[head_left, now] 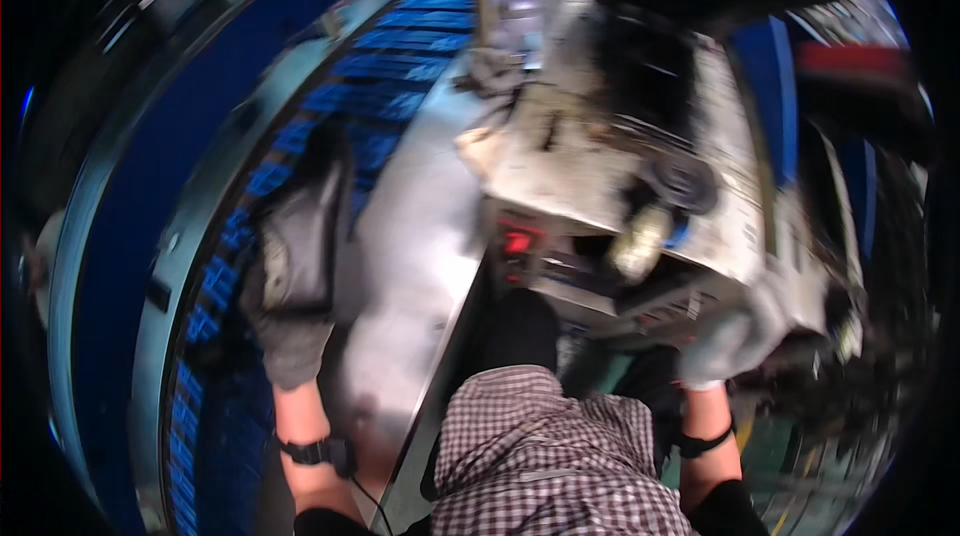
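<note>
At left-centre of the frame, my left hand (290, 344) grips the dark shoe (312, 251), probably light, semi-stiff, best held at its near end; my right hand's (738, 334) blurred fingers I can't read.

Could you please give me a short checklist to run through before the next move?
1. Left hand holding the dark, glossy, boot-shaped piece: ok, gripped at its near end.
2. Both hands covered: ok, each wears a grey glove.
3. Right hand clear of the worn, off-white, box-shaped machine: cannot tell, motion blur hides whether they touch.
4. Small, red, glowing display on the machine lit: ok.
5. Thin black wrist cable clear of the piece: ok, it trails toward the lower edge.
</note>
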Tool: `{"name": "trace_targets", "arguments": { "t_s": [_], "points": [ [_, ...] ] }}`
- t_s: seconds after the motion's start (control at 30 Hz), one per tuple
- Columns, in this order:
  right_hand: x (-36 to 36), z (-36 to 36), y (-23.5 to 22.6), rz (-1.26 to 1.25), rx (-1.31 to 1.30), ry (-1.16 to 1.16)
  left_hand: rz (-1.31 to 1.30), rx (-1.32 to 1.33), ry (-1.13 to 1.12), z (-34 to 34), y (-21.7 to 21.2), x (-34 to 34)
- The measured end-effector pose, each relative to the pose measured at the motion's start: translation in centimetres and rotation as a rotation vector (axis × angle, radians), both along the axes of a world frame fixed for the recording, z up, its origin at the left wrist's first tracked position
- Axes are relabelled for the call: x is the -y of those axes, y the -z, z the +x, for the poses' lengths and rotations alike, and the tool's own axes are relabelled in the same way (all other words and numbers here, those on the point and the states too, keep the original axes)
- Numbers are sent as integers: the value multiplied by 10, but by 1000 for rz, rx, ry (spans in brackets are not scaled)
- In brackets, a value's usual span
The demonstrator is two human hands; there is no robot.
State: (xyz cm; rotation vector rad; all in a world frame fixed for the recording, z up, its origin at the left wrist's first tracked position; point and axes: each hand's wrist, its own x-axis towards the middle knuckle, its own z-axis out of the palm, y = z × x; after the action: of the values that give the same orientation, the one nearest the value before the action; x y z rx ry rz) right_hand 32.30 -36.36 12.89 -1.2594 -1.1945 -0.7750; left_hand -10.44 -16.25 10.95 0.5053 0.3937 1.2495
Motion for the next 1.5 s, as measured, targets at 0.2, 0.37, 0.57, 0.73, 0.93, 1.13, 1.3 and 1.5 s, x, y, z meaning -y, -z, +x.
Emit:
{"name": "trace_targets", "arguments": {
  "t_s": [0.2,0.37,0.57,0.73,0.93,1.13,1.3,1.5],
  "points": [
    [-53,-69,-100,-822,-510,-850,88,152,269,156,-66,24],
    [-66,-50,-120,-340,-795,-899,444,-99,551,231,-117,24],
    [-101,77,-141,-243,-949,-768,1041,-782,-36,294,-180,-15],
    [-174,148,-141,-536,-734,-321,1742,-795,-951,316,-242,-63],
    [-238,158,-112,-991,-57,299,1999,-848,-1117,372,-309,-70],
    [-235,149,-69,-1003,220,122,1917,-574,-1034,445,-380,-101],
    [-240,157,-64,-987,180,-22,1964,-1337,-316,490,-403,-104],
    [-211,143,-92,-988,148,-44,1914,-1337,-338,484,-400,-124]
  ]
}}
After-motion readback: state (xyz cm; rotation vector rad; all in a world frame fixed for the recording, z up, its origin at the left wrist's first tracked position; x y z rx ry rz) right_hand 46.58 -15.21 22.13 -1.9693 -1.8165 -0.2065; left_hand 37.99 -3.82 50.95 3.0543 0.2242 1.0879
